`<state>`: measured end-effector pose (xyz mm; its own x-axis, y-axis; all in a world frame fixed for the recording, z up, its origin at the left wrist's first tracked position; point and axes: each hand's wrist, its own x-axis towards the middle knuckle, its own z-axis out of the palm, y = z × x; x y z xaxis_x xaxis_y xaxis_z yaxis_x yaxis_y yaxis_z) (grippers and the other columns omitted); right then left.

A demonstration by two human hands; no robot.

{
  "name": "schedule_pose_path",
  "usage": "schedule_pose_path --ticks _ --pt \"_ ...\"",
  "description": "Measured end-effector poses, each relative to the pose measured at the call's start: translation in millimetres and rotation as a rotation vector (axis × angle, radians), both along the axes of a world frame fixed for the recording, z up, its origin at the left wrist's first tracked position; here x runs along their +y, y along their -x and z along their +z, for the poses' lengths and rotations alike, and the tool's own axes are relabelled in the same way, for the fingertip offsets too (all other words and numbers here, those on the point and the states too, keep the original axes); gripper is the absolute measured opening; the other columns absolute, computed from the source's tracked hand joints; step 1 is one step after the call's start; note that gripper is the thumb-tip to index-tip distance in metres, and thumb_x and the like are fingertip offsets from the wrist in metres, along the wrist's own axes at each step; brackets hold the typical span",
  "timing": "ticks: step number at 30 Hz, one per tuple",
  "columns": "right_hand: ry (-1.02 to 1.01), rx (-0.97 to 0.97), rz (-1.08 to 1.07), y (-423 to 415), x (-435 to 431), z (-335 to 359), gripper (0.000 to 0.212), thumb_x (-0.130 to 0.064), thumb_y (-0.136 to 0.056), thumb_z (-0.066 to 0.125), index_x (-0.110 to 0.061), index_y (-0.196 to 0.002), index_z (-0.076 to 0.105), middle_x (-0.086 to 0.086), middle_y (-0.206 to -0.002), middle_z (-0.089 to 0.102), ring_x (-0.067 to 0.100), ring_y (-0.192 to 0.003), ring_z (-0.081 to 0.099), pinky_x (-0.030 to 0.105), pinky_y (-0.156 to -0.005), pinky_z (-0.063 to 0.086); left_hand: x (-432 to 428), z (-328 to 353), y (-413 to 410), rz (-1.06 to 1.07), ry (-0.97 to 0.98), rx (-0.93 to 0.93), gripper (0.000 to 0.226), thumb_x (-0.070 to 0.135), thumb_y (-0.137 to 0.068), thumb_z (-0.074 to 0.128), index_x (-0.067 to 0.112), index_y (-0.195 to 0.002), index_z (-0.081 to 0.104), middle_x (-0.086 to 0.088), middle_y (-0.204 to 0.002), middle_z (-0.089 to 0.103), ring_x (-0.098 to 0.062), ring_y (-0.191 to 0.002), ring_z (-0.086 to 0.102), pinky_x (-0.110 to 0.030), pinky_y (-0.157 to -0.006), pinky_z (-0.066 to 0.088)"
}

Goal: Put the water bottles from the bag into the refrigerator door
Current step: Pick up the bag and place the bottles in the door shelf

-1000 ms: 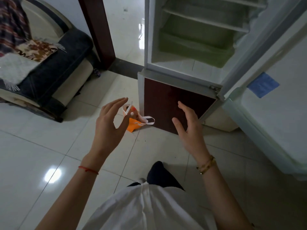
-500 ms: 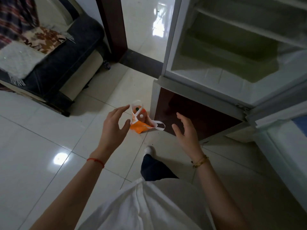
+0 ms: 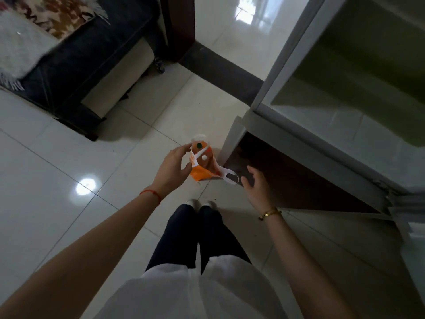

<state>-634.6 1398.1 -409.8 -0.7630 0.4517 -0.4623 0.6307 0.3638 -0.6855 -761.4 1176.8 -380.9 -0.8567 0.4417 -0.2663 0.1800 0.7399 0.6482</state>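
A small orange bag [image 3: 202,175] with white strap handles stands on the tiled floor by the refrigerator's left corner. Inside it show two bottle tops, one with a green cap [image 3: 198,145] and one with a white cap [image 3: 204,158]. My left hand [image 3: 173,168] is at the bag's left handle with thumb and fingers spread on either side of the strap, not closed on it. My right hand [image 3: 256,187] hovers open just right of the bag's other handle loop [image 3: 231,178]. The refrigerator [image 3: 322,125] stands open on the right, its shelves bare.
The refrigerator's dark red lower door [image 3: 287,180] is shut, right behind my right hand. An edge of the open upper door [image 3: 411,231] shows at the far right. A dark sofa [image 3: 87,56] with blankets stands at the back left, and a brown door frame [image 3: 178,26] behind the bag.
I have bent down toward the bag. Both hands have dropped and moved forward; the left now reaches the left handle and the right is close to the right handle loop.
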Motion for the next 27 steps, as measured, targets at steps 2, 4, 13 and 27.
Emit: schedule_pose_path --ticks 2,4,13,27 --pt "-0.001 -0.067 0.021 13 2 -37 0.048 -0.020 -0.096 0.054 -0.006 -0.140 0.044 0.016 -0.143 0.044 0.027 -0.133 0.043 0.027 -0.103 0.034 4 -31 14 -0.012 0.021 -0.042 0.052 0.027 -0.093 0.054 0.017 -0.142 0.043 -0.007 -0.138 0.055 -0.024 -0.126 0.051 -0.039 -0.106 0.043" --pt "-0.007 -0.129 0.036 26 5 -78 0.049 -0.020 -0.095 0.055 -0.004 -0.140 0.044 0.018 -0.142 0.045 0.030 -0.133 0.043 0.033 -0.106 0.035 10 -63 28 -0.017 0.040 -0.075 0.051 0.027 -0.092 0.054 0.017 -0.141 0.043 -0.008 -0.138 0.055 -0.025 -0.126 0.050 -0.038 -0.106 0.042" --pt "-0.110 -0.429 0.053 60 38 -269 0.064 -0.027 -0.089 0.060 -0.009 -0.145 0.036 0.016 -0.149 0.039 0.035 -0.136 0.039 0.039 -0.110 0.035 41 -252 78 -0.003 0.139 -0.220 0.063 0.020 -0.087 0.060 0.011 -0.145 0.036 -0.013 -0.144 0.046 -0.030 -0.130 0.046 -0.037 -0.105 0.040" --pt "0.188 -0.578 -0.313 93 56 -437 0.046 -0.027 -0.081 0.068 -0.002 -0.119 0.061 0.011 -0.114 0.064 0.024 -0.105 0.062 0.018 -0.062 0.048 96 -414 122 0.040 0.009 -0.191 0.063 0.032 -0.078 0.061 0.019 -0.137 0.042 -0.003 -0.115 0.069 -0.026 -0.107 0.062 -0.042 -0.089 0.052"
